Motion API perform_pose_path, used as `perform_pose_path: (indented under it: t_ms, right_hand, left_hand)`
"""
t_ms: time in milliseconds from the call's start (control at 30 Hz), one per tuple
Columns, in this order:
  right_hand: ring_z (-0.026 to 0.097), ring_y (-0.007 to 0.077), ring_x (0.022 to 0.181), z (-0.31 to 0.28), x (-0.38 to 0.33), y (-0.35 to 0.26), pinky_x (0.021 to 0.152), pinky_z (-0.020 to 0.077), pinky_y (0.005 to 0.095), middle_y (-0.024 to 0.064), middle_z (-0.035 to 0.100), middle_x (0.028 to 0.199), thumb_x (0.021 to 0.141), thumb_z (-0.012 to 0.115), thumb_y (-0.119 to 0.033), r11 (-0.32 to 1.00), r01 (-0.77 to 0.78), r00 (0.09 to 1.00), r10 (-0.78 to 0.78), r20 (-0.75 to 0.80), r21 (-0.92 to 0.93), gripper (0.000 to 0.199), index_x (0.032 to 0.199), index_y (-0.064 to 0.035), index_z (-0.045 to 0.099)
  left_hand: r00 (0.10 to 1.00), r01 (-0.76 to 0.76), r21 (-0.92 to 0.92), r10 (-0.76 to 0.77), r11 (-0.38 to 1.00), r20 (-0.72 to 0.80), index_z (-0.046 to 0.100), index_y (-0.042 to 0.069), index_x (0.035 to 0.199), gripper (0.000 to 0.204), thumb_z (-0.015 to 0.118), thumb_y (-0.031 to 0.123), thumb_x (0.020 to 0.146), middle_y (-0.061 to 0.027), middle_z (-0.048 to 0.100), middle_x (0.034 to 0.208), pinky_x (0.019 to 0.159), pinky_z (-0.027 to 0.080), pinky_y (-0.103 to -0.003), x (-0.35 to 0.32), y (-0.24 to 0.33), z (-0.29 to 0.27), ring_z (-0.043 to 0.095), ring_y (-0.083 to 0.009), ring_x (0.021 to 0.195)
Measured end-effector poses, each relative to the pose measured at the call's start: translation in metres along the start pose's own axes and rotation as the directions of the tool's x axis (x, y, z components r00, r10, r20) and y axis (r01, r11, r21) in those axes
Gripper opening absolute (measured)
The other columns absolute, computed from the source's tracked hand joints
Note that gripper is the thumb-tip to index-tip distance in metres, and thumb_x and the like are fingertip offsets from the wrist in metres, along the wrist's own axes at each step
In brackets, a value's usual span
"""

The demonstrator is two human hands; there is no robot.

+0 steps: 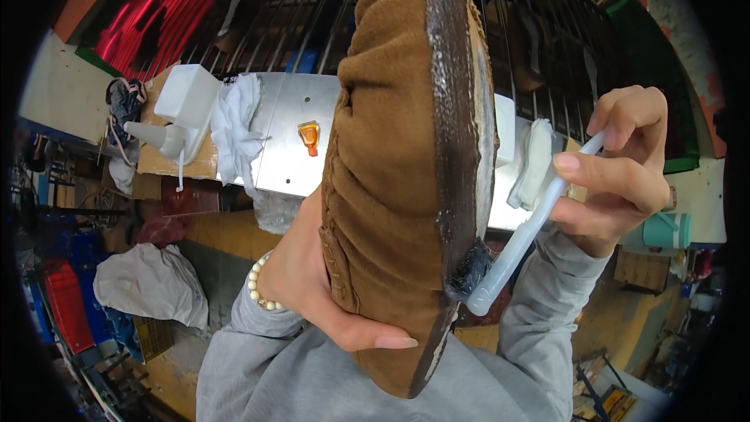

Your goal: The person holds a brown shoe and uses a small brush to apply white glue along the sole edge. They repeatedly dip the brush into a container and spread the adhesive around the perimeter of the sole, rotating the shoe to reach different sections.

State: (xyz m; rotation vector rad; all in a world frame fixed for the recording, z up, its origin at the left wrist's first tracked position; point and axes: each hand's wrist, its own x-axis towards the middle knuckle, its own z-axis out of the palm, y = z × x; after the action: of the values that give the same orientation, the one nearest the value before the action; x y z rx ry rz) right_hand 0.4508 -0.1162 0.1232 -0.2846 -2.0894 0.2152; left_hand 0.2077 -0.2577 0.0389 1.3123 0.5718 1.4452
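Observation:
My left hand grips a brown suede shoe upper from its left side, thumb across the lower part; its other fingers are hidden behind it. The shoe stands on end, with a dark, partly glossy band along its right edge and a pale underside just showing. Between the thumb and fingers of my right hand is a white-handled brush, slanting down to the left. Its dark, wet-looking bristles touch the band low on the shoe's right edge.
Behind the shoe, a metal table bears an orange clip-like piece, a crumpled white cloth, a white nozzle bottle and a white container. Beyond runs a barred rack holding shoes. A teal bucket stands at right.

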Motion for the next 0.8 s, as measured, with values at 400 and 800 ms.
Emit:
perform_pose_path:
  t_ms: [400, 800]
  right_hand:
    - [0.043, 0.0196, 0.078, -0.001, -0.006, 0.003, 0.067, 0.0319, 0.0305, 0.0024, 0.039, 0.090, 0.047, 0.091, -0.049, 0.999, 0.027, 0.999, -0.028, 0.030, 0.031, 0.051, 0.086, -0.0180, 0.080]
    - [0.048, 0.0150, 0.080, 0.028, -0.042, -0.006, 0.065, 0.0350, 0.0272, -0.0001, 0.046, 0.088, 0.052, 0.094, -0.029, 0.875, -0.334, 0.940, 0.337, 0.054, 0.350, 0.039, 0.087, -0.0157, 0.083]
  left_hand:
    - [0.997, -0.032, 0.027, 0.033, 0.999, -0.067, 0.025, -0.007, 0.147, 0.118, 0.095, 0.018, 0.056, -0.0168, 0.052, 0.135, 0.101, 0.047, -0.038, -0.005, -0.004, -0.002, 0.055, -0.0246, 0.121]
    - [0.960, 0.152, -0.148, -0.182, 0.977, -0.212, 0.036, -0.007, 0.144, 0.109, 0.098, 0.018, 0.058, -0.0151, 0.057, 0.133, 0.098, 0.050, -0.039, -0.019, 0.011, -0.005, 0.058, -0.0242, 0.119]
